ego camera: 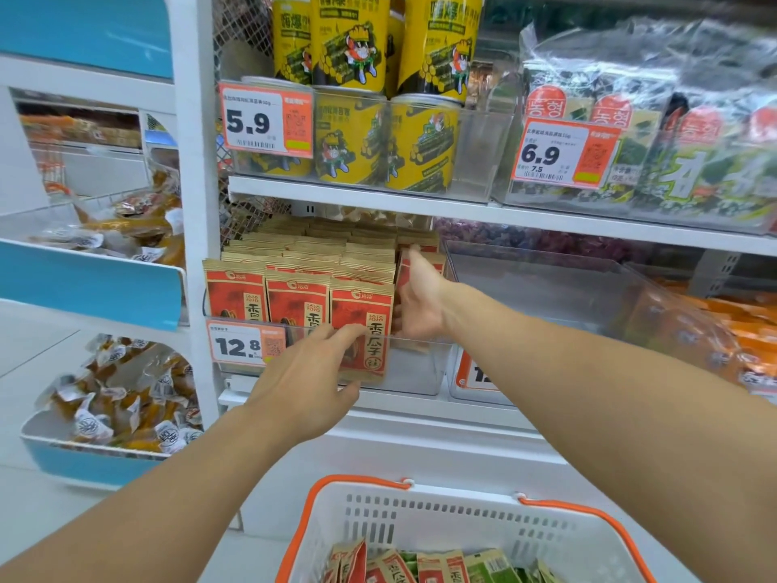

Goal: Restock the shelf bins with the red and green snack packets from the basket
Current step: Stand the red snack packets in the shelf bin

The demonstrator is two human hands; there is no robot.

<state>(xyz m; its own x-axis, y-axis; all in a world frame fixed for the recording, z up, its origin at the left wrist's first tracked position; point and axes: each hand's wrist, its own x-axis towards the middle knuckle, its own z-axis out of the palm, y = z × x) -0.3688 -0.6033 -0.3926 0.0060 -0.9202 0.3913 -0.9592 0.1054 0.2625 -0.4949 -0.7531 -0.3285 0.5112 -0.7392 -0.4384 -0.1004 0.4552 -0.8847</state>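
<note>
I'm seeing the left hand pinching a front red packet in the bin, right hand fingers straight, pressing packets beside it; basket below both hands holding reds and greens, so roughly midway.

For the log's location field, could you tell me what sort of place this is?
Most likely a shop's snack aisle: price tags clipped to clear shelf bins, stacked yellow cans, and a shopping basket.
</note>
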